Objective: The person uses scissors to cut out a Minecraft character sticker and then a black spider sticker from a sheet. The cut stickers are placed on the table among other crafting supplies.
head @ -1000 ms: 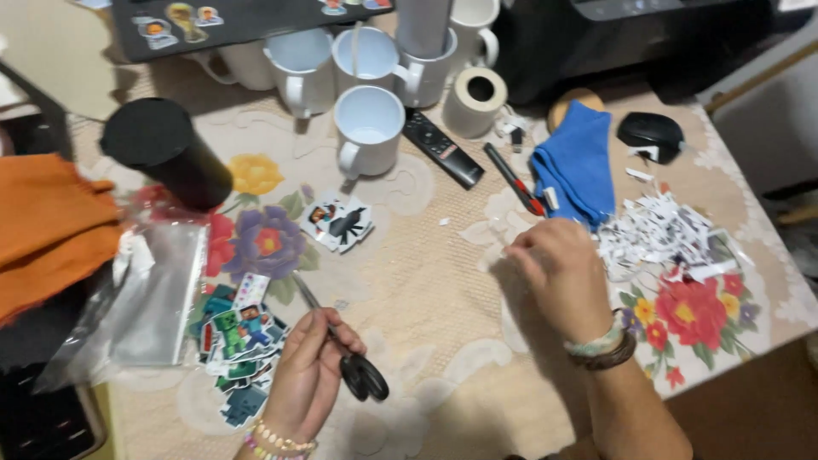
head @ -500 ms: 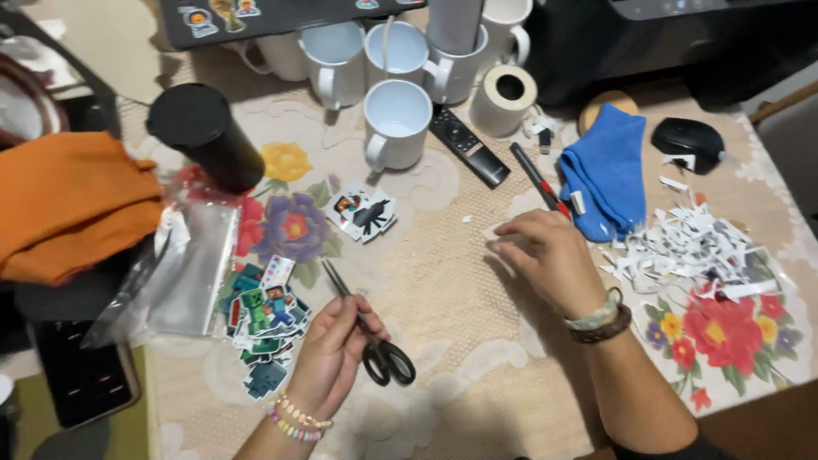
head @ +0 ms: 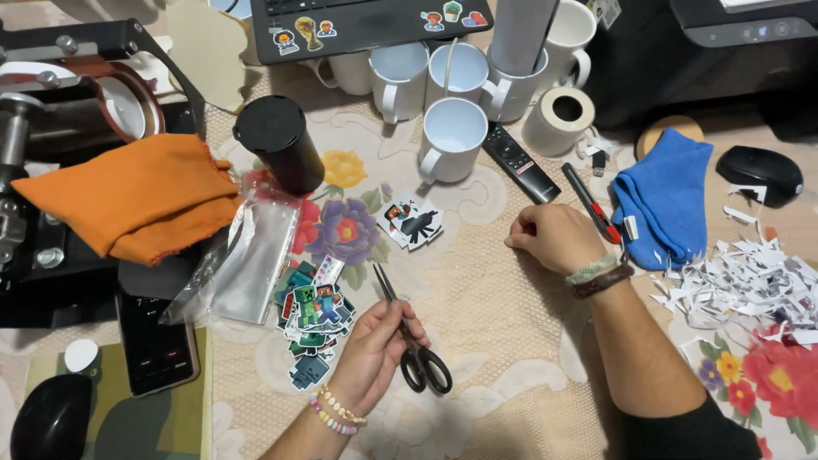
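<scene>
Your left hand (head: 375,345) is holding the black-handled scissors (head: 409,336) much as it did a moment ago, fingers wrapped around the shank just above the loops, blades shut and pointing up and away from you. The pair is lying low over the lace-patterned tabletop (head: 494,298), just right of the pile of cut-out stickers (head: 313,319). What has changed is your right hand (head: 554,237): it has been drawing back toward the red-handled craft knife (head: 592,204) and the blue cloth (head: 665,204), and is now resting knuckles-up with its fingers curled closed. Whether it is pinching anything is hidden by the fist. So the cutting looks paused, with nothing between the blades. The single sticker sheet piece (head: 411,223) is lying apart, below the white mug (head: 452,138). Paper trimmings (head: 750,281) are heaping up beyond your right wrist.
</scene>
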